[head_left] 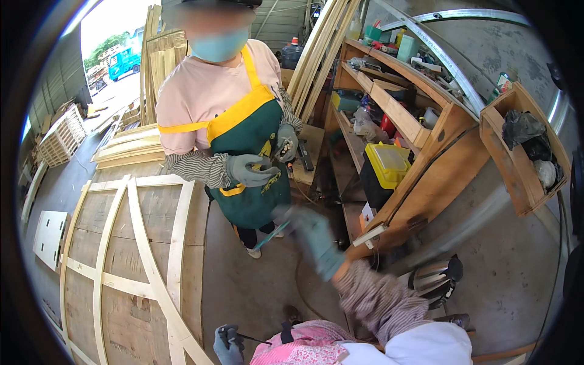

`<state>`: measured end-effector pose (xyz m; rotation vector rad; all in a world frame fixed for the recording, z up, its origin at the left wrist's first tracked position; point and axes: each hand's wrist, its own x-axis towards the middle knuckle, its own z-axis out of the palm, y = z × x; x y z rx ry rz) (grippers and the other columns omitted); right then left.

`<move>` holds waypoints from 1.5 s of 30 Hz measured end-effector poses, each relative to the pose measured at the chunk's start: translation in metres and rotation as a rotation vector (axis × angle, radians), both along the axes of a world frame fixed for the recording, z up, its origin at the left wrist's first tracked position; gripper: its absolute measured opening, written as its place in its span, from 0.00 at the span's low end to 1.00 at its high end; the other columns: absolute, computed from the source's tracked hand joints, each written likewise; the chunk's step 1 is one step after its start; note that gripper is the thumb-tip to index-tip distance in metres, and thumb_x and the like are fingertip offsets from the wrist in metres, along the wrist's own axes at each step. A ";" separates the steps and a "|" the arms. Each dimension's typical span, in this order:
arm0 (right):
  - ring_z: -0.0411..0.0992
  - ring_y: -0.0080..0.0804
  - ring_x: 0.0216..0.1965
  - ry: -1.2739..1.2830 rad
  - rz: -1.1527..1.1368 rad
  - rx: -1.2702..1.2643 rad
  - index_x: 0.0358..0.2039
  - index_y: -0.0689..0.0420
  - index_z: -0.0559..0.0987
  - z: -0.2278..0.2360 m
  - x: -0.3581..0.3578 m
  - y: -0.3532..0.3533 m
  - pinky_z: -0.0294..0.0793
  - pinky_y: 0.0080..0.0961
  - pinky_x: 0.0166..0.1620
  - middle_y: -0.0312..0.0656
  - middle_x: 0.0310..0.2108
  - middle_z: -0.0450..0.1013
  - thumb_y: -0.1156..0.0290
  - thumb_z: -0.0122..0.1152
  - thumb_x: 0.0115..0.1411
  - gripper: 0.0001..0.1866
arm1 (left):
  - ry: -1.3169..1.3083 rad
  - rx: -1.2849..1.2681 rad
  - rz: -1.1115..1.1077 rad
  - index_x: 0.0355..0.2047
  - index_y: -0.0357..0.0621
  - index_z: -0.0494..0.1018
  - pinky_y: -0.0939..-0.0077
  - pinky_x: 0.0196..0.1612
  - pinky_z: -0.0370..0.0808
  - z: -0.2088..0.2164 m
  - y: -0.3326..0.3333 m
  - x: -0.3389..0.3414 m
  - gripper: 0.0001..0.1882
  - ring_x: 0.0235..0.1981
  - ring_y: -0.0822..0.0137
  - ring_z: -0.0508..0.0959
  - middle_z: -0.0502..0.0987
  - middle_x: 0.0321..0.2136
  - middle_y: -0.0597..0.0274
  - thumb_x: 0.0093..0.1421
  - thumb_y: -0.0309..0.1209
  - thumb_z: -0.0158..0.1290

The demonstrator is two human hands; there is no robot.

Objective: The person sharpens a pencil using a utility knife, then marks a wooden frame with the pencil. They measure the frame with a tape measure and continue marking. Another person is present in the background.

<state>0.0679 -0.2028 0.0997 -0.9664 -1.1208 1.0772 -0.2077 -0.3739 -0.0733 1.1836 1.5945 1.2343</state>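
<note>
My right hand (311, 234), in a grey-blue glove and smeared by motion, reaches forward over the floor gap. A thin teal stick-like thing (272, 236) juts from its fingers; its kind is too blurred to tell. Low in the view, my left hand (227, 347) is gloved in grey with its fingers curled. From it a thin dark rod (254, 339) points right, beside the pink patterned cloth (298, 345) at my body. Across from me stands a person in a green and yellow apron (249, 146). Their gloved hand (286, 143) holds several small pale pieces.
A wooden frame on plywood panels (137, 261) lies at left. To the right, wooden shelves (420, 137) carry tools, bottles and a yellow-lidded box (389, 164). A metal kettle (435, 280) stands on the floor, below a wooden bin (523, 152). Long boards (319, 55) lean behind.
</note>
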 end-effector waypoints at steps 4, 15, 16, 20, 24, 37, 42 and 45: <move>0.68 0.21 0.20 0.115 -0.403 -0.083 0.33 0.55 0.78 0.052 0.111 0.058 0.68 0.17 0.23 0.34 0.22 0.71 0.59 0.53 0.61 0.13 | -0.137 -0.107 0.036 0.38 0.43 0.73 0.84 0.24 0.66 0.030 -0.001 -0.006 0.10 0.22 0.77 0.68 0.74 0.28 0.65 0.64 0.34 0.47; 0.71 0.24 0.29 0.119 -0.279 -0.045 0.42 0.53 0.76 0.081 0.137 0.112 0.74 0.26 0.37 0.34 0.30 0.75 0.58 0.55 0.61 0.14 | -0.312 -0.108 0.200 0.38 0.42 0.71 0.85 0.18 0.62 0.027 -0.011 -0.002 0.15 0.15 0.79 0.66 0.68 0.16 0.68 0.62 0.42 0.50; 0.72 0.25 0.29 0.114 -0.274 -0.053 0.41 0.53 0.76 0.079 0.137 0.116 0.74 0.26 0.36 0.34 0.30 0.74 0.58 0.55 0.60 0.14 | -0.306 -0.092 0.210 0.38 0.41 0.71 0.85 0.18 0.62 0.027 -0.012 -0.002 0.15 0.15 0.78 0.66 0.68 0.16 0.68 0.62 0.42 0.50; 0.70 0.21 0.32 0.104 -0.171 -0.123 0.41 0.47 0.77 0.059 0.135 0.139 0.71 0.20 0.39 0.30 0.31 0.74 0.55 0.55 0.60 0.13 | -0.258 -0.019 0.235 0.40 0.39 0.71 0.85 0.20 0.63 0.026 -0.014 -0.007 0.17 0.17 0.78 0.67 0.68 0.17 0.68 0.62 0.42 0.50; 0.73 0.26 0.35 0.048 -0.200 -0.171 0.40 0.50 0.77 0.067 0.134 0.145 0.73 0.25 0.42 0.35 0.33 0.76 0.59 0.55 0.60 0.12 | -0.102 0.030 0.220 0.40 0.38 0.72 0.81 0.28 0.67 0.024 -0.008 -0.006 0.15 0.24 0.74 0.70 0.72 0.24 0.64 0.64 0.39 0.47; 0.67 0.44 0.53 -1.517 -1.245 -0.274 0.54 0.46 0.70 0.160 0.328 0.172 0.65 0.41 0.54 0.47 0.53 0.68 0.55 0.54 0.54 0.26 | -0.152 -0.014 0.348 0.41 0.39 0.69 0.75 0.30 0.73 0.071 0.033 0.034 0.19 0.29 0.68 0.74 0.72 0.30 0.60 0.65 0.44 0.44; 0.63 0.46 0.57 -1.629 -0.917 -0.680 0.53 0.56 0.70 0.161 0.442 0.211 0.63 0.37 0.58 0.52 0.56 0.64 0.54 0.57 0.53 0.30 | -0.199 0.097 0.525 0.45 0.39 0.70 0.87 0.20 0.61 0.027 0.047 0.046 0.21 0.17 0.81 0.63 0.66 0.18 0.71 0.63 0.45 0.47; 0.64 0.45 0.57 -1.637 -0.796 -0.848 0.52 0.56 0.72 0.148 0.481 0.244 0.63 0.40 0.58 0.50 0.56 0.64 0.55 0.58 0.54 0.27 | -0.188 0.092 0.528 0.45 0.39 0.70 0.87 0.19 0.59 0.018 0.043 0.053 0.23 0.15 0.82 0.62 0.64 0.15 0.72 0.63 0.47 0.47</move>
